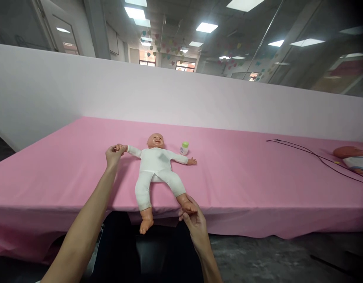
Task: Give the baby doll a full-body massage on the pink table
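A baby doll (pixel 155 161) in a white body suit lies on its back on the pink-covered table (pixel 228 173), its head toward the wall and its feet over the front edge. My left hand (pixel 113 154) is closed on the doll's small hand at the left, with that arm stretched out sideways. At the front edge my right hand (pixel 196 222) is wrapped round the doll's foot on the right side. The doll's other foot hangs free, and its other arm rests on the cloth.
A small jar with a green lid (pixel 184 148) stands beside the doll's arm. Farther right lie a dark cable (pixel 311 152) and a second doll (pixel 355 158), partly cut off by the picture edge. A low white wall (pixel 181 98) runs behind the table.
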A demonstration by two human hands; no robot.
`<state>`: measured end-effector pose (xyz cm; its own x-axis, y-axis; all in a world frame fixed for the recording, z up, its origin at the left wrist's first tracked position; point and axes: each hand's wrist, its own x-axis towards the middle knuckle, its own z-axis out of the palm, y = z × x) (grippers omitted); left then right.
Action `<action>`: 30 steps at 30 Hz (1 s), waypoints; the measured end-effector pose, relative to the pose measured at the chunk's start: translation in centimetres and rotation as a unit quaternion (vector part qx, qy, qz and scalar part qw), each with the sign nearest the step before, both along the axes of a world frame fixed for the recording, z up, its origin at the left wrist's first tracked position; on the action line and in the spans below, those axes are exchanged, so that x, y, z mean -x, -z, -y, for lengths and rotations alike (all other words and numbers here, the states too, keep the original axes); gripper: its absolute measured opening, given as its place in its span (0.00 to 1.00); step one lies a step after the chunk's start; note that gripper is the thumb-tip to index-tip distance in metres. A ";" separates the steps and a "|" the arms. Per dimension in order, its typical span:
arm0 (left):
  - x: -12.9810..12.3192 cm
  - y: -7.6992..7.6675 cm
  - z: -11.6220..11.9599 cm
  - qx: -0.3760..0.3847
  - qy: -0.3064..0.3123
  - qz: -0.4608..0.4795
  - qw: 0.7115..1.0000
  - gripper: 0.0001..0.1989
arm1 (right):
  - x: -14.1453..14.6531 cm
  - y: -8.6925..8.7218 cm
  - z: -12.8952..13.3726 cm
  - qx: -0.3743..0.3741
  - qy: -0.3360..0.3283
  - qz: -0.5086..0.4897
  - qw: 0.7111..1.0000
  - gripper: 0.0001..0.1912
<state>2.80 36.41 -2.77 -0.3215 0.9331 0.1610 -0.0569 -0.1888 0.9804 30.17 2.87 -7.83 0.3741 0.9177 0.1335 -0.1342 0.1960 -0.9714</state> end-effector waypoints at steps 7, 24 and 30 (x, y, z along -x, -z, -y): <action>-6.4 -1.6 -0.4 -0.020 -0.010 0.111 0.994 0.16 | 0.3 -6.6 -6.6 -0.116 -0.067 0.064 0.989 0.25; -7.2 2.4 -0.2 -0.081 -0.084 -0.023 0.993 0.20 | 2.3 -4.8 -7.3 -0.066 -0.082 -0.112 0.988 0.25; -7.0 2.8 -0.9 -0.034 -0.099 0.038 0.994 0.19 | 1.7 -0.2 -1.8 -0.003 -0.085 -0.126 0.988 0.27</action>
<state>9.79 37.33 -5.56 -0.5122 0.8378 0.1889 -0.0861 -0.2690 0.9593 28.47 4.65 -7.61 0.2366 0.9697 0.0614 -0.4026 0.1554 -0.9021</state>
